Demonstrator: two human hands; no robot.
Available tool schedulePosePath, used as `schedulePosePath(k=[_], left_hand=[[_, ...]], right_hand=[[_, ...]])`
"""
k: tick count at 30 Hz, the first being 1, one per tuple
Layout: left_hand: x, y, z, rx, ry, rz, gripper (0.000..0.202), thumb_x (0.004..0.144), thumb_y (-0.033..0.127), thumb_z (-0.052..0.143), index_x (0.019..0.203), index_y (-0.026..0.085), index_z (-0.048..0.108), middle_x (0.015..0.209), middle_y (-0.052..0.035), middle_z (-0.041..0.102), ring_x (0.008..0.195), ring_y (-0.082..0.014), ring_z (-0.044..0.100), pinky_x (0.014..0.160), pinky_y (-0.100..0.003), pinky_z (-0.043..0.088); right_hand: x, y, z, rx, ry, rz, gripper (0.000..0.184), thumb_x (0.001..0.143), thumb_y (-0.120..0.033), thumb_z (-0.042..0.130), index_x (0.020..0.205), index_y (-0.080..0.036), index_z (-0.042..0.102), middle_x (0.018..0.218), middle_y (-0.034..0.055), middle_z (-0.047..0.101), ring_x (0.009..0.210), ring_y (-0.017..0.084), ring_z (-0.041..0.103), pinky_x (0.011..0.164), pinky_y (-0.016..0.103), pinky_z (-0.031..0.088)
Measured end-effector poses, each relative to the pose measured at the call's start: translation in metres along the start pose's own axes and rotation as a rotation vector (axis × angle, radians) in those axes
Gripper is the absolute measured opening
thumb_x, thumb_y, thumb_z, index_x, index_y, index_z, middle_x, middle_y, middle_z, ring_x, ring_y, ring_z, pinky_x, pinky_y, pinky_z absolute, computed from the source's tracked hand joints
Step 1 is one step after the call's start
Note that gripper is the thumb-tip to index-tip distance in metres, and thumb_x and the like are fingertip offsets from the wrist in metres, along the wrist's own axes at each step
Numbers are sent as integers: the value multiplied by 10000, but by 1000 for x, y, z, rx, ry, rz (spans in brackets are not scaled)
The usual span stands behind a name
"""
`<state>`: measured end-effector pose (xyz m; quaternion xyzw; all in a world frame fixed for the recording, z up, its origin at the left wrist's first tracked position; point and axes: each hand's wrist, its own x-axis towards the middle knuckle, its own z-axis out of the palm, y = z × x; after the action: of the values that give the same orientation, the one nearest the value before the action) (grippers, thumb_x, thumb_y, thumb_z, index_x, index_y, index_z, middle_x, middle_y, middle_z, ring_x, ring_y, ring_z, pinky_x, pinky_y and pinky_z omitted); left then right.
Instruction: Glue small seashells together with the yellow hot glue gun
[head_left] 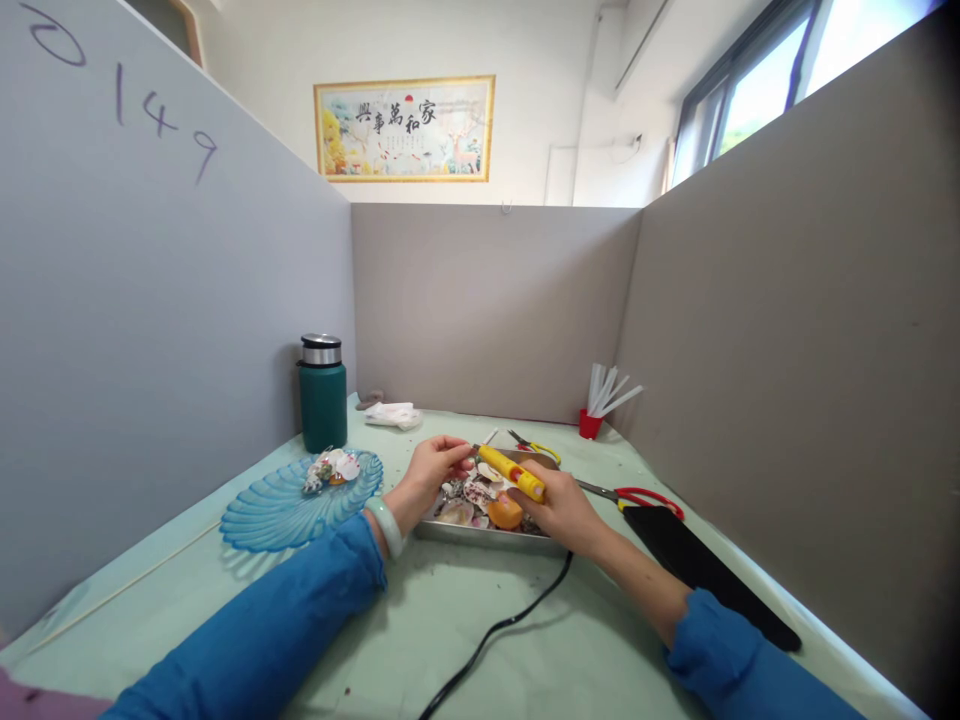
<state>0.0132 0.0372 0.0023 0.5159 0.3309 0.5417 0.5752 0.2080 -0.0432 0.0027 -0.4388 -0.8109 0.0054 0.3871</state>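
My right hand (561, 508) is closed around a yellow glue gun (510, 470), whose nozzle points left towards my other hand. Thumb and fingers of my left hand (433, 466) are pinched together beside the nozzle; whatever they hold is too small to make out. Both hands are above a metal tray (487, 538) filled with seashells (478, 490), among them an orange shell (505, 513). To the left, a cluster of shells (331, 468) sits on a blue scalloped glass plate (289, 515).
A green bottle (323, 400) stands behind the plate. Scissors (645, 498) lie right of the tray beside a black flat object (709, 570); yellow-handled pliers (536, 446) lie behind it. A red cup (590, 424) holds white glue sticks (609, 390). A black cord (499, 628) crosses the front. Partitions enclose the table.
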Motion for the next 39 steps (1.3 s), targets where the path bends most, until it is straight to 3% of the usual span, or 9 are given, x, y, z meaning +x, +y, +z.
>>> schedulePosePath(k=[9, 19, 25, 39], left_hand=[[-1, 2, -1, -55, 22, 0, 219, 617, 173, 715, 770, 94, 579, 669, -66, 640, 516, -94, 582, 488, -194, 453], [-1, 1, 0, -20, -23, -45, 218, 623, 193, 716, 761, 86, 586, 615, -60, 623, 507, -94, 575, 499, -197, 460], [-1, 2, -1, -72, -11, -43, 219, 624, 172, 711, 775, 84, 580, 733, -92, 650, 509, -86, 571, 488, -194, 456], [1, 0, -2, -80, -18, -58, 216, 623, 176, 717, 768, 82, 588, 711, -93, 650, 503, -85, 566, 490, -196, 457]], right_hand=[[0, 3, 2, -47, 13, 60, 242, 816, -435, 465, 848, -201, 517, 674, -12, 561, 588, 128, 486, 568, 229, 355], [-1, -1, 0, -52, 2, -8, 196, 828, -392, 457, 818, -202, 508, 682, -4, 564, 595, 126, 485, 566, 227, 359], [-1, -1, 0, -87, 11, 19, 205, 822, -402, 463, 835, -203, 510, 691, 2, 575, 592, 131, 496, 567, 231, 365], [-1, -2, 0, -123, 14, -14, 180, 819, -378, 469, 841, -207, 522, 708, 11, 589, 603, 137, 510, 565, 232, 373]])
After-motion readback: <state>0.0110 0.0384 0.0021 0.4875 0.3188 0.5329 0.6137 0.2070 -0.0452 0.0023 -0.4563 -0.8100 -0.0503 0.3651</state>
